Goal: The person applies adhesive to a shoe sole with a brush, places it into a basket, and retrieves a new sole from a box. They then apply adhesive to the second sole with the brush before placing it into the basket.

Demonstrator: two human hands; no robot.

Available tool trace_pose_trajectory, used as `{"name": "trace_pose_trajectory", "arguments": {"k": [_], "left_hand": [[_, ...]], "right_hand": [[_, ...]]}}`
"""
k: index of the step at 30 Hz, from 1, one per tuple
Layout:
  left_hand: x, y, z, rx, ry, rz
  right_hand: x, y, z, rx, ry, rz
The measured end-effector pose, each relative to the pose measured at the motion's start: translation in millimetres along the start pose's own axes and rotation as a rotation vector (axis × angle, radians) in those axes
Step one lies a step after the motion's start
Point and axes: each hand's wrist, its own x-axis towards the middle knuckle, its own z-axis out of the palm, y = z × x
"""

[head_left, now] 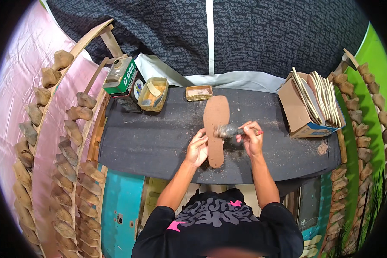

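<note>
Lining nine o'clock: lasts [86, 100] in slanted rows.
Can [125, 87]: green-topped, ten o'clock on the dark table [150, 142].
Tub [161, 103]: yellowish, just beside the can.
Left hand [197, 150]: thumb and fingers closed on the sole [216, 112], at its eight o'clock.
Tray [198, 98]: eleven o'clock from the sole.
Sole: brown, mid-table, running twelve to six.
Brush [231, 130]: blurred head over the sole; contact, cannot tell.
Right hand [251, 138]: three o'clock, fingers wrapped round the brush.
Box [293, 111]: between two and three, holding pale slabs [318, 96].
</note>
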Motion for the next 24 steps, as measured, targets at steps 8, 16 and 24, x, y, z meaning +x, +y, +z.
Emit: {"name": "trace_pose_trajectory", "arguments": {"k": [8,16,24], "left_hand": [[9,-9,20,-0.158,-0.025,-0.124],[28,-42,44,0.293,0.164,-0.058],[44,-61,65,0.158,-0.039,-0.138]], "right_hand": [[-18,-10,-14,-0.001,-0.180,0.164],[-14,-40,-41,-0.063,-0.145,0.135],[10,-80,-68,-0.003,0.051,-0.133]]}}
